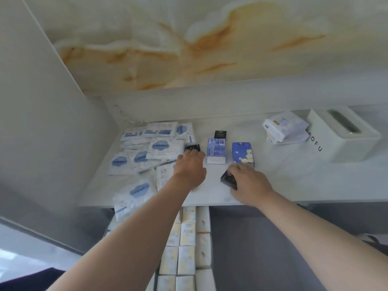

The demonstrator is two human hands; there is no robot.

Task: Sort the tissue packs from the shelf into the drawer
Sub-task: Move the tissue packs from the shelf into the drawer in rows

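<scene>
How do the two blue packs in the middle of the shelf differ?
The pale pack is lilac-blue with a white side showing; the dark pack is deep blue with a pale cartoon figure. The pale pack shows whole; the right hand, gripping a black pack, hides part of the dark pack's near edge. Both are small, alike in size, on the shelf.

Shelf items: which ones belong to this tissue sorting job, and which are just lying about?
Job: cloud-print packs, blue packs, black pack at the left hand, dark pack gripped by the right hand, packs in the drawer.
Lying about: white tissue box.
</scene>
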